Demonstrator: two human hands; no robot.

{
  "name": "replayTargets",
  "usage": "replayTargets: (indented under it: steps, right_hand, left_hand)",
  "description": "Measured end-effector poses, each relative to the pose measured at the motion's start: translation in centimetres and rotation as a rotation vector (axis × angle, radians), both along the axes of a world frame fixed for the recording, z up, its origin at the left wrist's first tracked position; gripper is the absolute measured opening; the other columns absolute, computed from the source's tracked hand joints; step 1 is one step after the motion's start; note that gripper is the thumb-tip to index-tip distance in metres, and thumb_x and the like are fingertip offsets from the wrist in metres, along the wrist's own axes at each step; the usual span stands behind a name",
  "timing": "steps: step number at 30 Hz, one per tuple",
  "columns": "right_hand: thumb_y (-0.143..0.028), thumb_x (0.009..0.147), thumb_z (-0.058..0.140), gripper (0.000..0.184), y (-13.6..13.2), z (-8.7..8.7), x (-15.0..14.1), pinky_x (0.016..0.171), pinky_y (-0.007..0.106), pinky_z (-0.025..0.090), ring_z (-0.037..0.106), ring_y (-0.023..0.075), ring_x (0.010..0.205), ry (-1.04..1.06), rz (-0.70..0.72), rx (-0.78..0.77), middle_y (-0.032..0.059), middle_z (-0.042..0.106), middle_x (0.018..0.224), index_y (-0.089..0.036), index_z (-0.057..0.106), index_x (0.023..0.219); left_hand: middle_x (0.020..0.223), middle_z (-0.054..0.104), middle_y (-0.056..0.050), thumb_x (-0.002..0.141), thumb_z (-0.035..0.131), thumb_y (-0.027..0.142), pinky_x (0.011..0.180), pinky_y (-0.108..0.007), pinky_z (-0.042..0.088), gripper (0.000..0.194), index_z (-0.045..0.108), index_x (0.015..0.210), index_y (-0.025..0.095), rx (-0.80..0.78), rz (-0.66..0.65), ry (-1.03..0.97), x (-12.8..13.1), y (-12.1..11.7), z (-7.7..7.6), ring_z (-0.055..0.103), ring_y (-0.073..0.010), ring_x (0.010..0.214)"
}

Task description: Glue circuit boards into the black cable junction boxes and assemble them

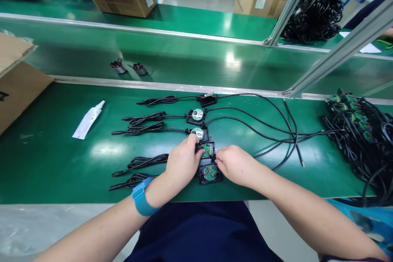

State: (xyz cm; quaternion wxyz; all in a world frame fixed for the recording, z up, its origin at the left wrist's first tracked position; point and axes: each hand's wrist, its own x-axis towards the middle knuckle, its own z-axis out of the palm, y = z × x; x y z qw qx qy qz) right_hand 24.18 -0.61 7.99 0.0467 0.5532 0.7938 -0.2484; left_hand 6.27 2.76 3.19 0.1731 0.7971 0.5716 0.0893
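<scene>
Several small black plastic housings with round green circuit boards lie in a column on the green bench, with black cables running out both sides. My left hand (183,160) is closed, thumb and fingers pinching the left side of one open housing (208,150), whose board shows coloured wires. At that housing's right edge, my right hand (233,164) is closed in a pinch around the black cable end; the fingertips partly hide it. Nearest me sits another open housing (210,173). Farther off are a housing with a white-faced board (197,114) and a tilted one (207,99).
A white tube (89,120) lies at left near a cardboard box (21,86). Tangled black cables with boards (359,131) heap at the right. Two small wired cylindrical parts (118,66) stand behind the metal rail. A metal post (334,45) slants up at right.
</scene>
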Motion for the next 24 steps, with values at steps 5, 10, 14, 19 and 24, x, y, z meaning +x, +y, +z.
replayTargets:
  steps: [5,10,14,19,24]
  right_hand:
    - [-0.018,0.097,0.045,0.026,0.3,0.8,-0.7,0.056,0.028,0.029,0.060,0.0155,0.062,-0.069,0.000,-0.032,0.0090,0.068,0.075,-0.014,0.065,0.080]
    - [-0.017,0.096,0.045,0.027,1.0,1.4,-1.6,0.054,0.028,0.030,0.061,0.0168,0.063,-0.079,0.003,-0.124,0.0110,0.069,0.076,-0.013,0.067,0.081]
    - [-0.018,0.096,0.045,0.028,1.3,1.5,-1.9,0.054,0.027,0.031,0.062,0.0179,0.064,-0.078,-0.065,-0.166,0.0119,0.070,0.077,-0.012,0.068,0.082]
    - [-0.018,0.095,0.047,0.025,1.9,1.9,-2.1,0.056,0.027,0.034,0.064,0.0189,0.068,-0.113,-0.119,-0.257,0.0141,0.072,0.084,-0.012,0.069,0.085]
    - [-0.018,0.094,0.048,0.024,1.8,2.3,-2.5,0.056,0.027,0.035,0.063,0.0178,0.067,-0.124,-0.112,-0.287,0.0131,0.071,0.082,-0.012,0.069,0.084]
  left_hand:
    - [0.094,0.068,-0.005,0.086,0.069,0.024,0.065,-0.031,0.044,0.028,0.050,0.106,0.020,-0.020,0.029,-0.042,0.1,-0.2,-0.2,0.066,-0.0227,0.079]
    - [0.091,0.066,-0.005,0.085,0.069,0.021,0.066,-0.031,0.045,0.028,0.050,0.105,0.019,-0.040,0.030,-0.086,0.1,-0.1,-0.6,0.065,-0.0223,0.078]
    - [0.084,0.064,-0.004,0.085,0.069,0.019,0.065,-0.030,0.044,0.027,0.050,0.104,0.018,-0.058,0.031,-0.144,-0.1,0.0,-1.0,0.063,-0.0208,0.072]
    - [0.068,0.055,0.004,0.085,0.067,0.018,0.059,-0.027,0.040,0.030,0.050,0.109,0.018,-0.157,-0.006,-0.252,-0.5,0.3,-1.3,0.057,-0.0173,0.061]
    - [0.060,0.050,0.007,0.084,0.067,0.019,0.058,-0.026,0.038,0.026,0.050,0.105,0.020,-0.194,-0.014,-0.290,-0.8,0.1,-1.6,0.053,-0.0158,0.056]
